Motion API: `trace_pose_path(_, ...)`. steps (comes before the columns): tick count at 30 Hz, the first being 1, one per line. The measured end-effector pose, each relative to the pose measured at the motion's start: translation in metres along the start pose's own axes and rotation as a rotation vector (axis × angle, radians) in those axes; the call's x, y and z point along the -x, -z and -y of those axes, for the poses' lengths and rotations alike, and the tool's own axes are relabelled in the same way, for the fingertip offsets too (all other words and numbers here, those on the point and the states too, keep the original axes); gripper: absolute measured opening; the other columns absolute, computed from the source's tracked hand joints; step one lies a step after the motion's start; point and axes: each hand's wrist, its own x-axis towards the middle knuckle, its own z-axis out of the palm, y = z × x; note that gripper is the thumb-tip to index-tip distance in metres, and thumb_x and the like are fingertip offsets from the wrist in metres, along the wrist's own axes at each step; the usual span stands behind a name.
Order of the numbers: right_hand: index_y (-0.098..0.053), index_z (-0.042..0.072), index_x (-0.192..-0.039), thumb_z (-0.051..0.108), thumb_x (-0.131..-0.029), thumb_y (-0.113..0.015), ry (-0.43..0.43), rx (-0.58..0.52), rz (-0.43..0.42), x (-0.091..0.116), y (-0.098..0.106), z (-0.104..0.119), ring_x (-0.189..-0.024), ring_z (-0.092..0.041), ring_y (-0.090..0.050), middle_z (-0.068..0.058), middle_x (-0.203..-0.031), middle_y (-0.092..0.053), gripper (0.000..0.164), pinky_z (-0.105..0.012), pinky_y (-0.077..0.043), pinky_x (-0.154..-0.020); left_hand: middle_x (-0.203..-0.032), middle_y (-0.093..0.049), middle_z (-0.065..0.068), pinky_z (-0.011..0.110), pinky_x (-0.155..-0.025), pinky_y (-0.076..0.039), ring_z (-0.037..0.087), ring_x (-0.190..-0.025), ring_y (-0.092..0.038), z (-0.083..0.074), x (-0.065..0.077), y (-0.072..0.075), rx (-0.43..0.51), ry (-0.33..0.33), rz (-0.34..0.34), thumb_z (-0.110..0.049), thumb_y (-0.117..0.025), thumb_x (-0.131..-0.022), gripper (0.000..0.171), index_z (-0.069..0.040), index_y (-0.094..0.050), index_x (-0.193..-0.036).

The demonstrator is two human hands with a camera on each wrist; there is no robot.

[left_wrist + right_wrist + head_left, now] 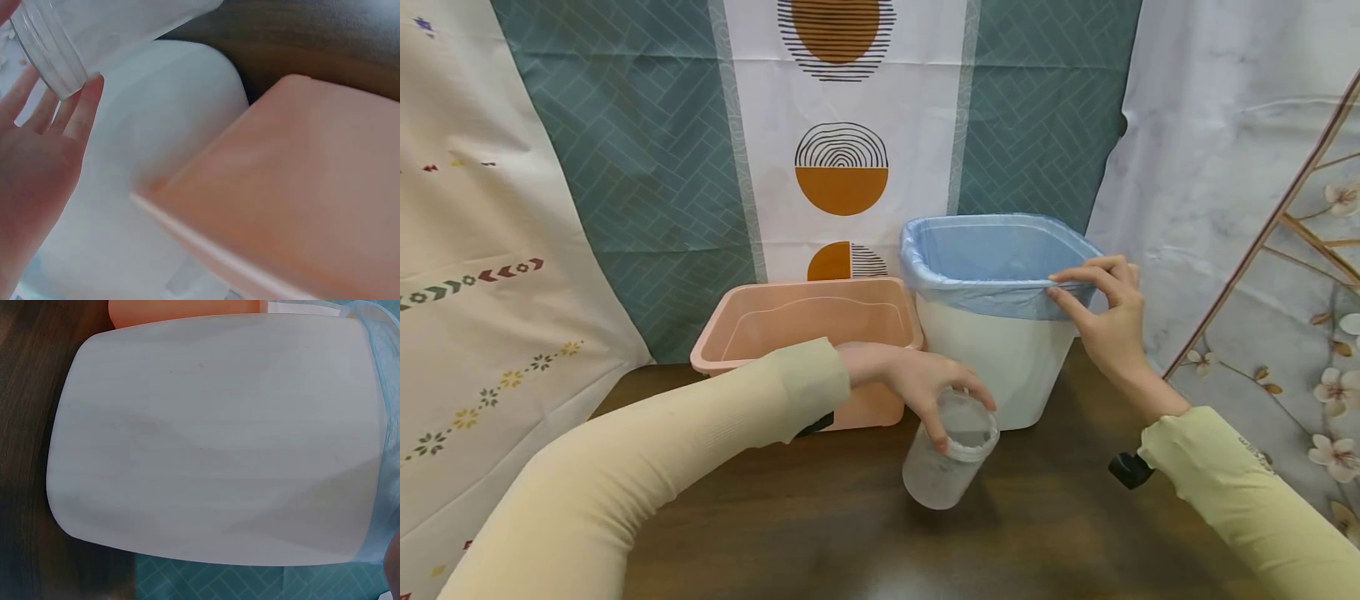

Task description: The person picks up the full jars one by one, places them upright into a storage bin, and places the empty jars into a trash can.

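With its fingers around the rim, my left hand point(928, 385) grips a clear plastic jar point(946, 467), tilted over the table with its mouth turned up to the right. The left wrist view shows the ridged neck of this jar point(125, 31) against the fingertips. My right hand point(1108, 312) pinches the front right rim of a white bin point(992, 358), where a blue bag point(1000, 298) folds over the edge. In the right wrist view the bin's side point(212, 437) fills most of the picture, and only a sliver of the hand shows.
A pink plastic tub point(820, 292) stands left of the bin, close against it. Both rest on a dark wooden table point(820, 517). Behind hangs a teal and white patterned cloth point(655, 150), with floral cloth point(1315, 350) at the right.
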Motion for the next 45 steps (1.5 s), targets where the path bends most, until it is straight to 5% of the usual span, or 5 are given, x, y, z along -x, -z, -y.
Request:
trace_pose_path(34,-0.071,-0.011,-0.092,-0.016,-0.077,-0.072,0.013,0.001,-0.005,0.000,-0.001,0.000,-0.097,0.002,-0.035,0.023,-0.097,-0.049,0.016,-0.022,-0.022,-0.088,-0.141,-0.050,-0.010,0.028,-0.104,-0.043,0.014,-0.130,-0.043,-0.052,0.069,0.090,-0.135,0.151,-0.103,-0.031,-0.079,-0.079,0.071,-0.031,-0.049,-0.143)
trace_pose_path(45,-0.071,-0.011,-0.093,-0.016,-0.077,-0.072,0.009,0.008,-0.003,0.000,0.000,-0.001,-0.097,0.002,-0.035,0.022,-0.097,-0.048,0.016,-0.023,-0.022,-0.088,-0.147,-0.044,-0.007,0.034,-0.108,-0.042,0.016,-0.135,-0.040,-0.070,0.078,0.116,-0.183,0.177,-0.043,-0.030,-0.076,-0.083,0.070,-0.032,-0.045,-0.146)
